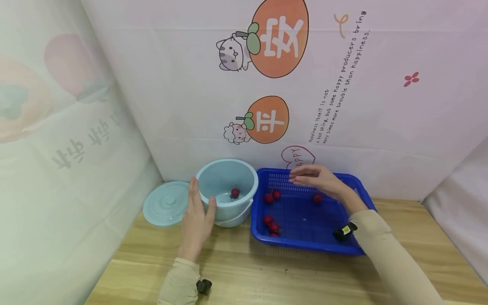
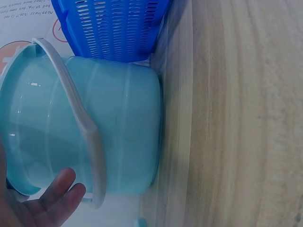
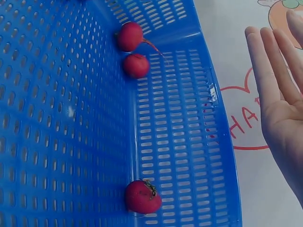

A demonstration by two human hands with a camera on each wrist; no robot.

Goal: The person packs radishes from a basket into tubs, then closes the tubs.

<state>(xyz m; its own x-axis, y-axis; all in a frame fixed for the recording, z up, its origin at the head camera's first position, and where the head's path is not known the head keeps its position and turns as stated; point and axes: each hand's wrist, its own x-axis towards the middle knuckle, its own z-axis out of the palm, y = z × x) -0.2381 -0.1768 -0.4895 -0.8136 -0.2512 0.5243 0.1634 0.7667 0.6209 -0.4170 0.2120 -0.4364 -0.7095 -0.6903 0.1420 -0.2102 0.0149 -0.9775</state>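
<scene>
A light-blue bucket point(image 1: 228, 207) with a pale handle point(image 2: 80, 116) stands on the table, one red radish point(image 1: 235, 193) inside. My left hand point(image 1: 197, 224) is at the bucket's near left side, fingers extended beside the rim; whether they touch it I cannot tell. To the right sits a blue slotted basket point(image 1: 305, 243) holding several radishes, among them a pair point(image 1: 272, 196), one near the far wall point(image 3: 143, 196) and a cluster point(image 1: 272, 226). My right hand point(image 1: 318, 178) hovers over the basket's far edge, its fingers straight and holding nothing.
A round light-blue lid point(image 1: 166, 203) lies on the wooden table point(image 1: 228, 271), left of the bucket. The basket stands close against the bucket's right side. A white printed cloth point(image 1: 183, 84) hangs behind them, with more cloth at both sides.
</scene>
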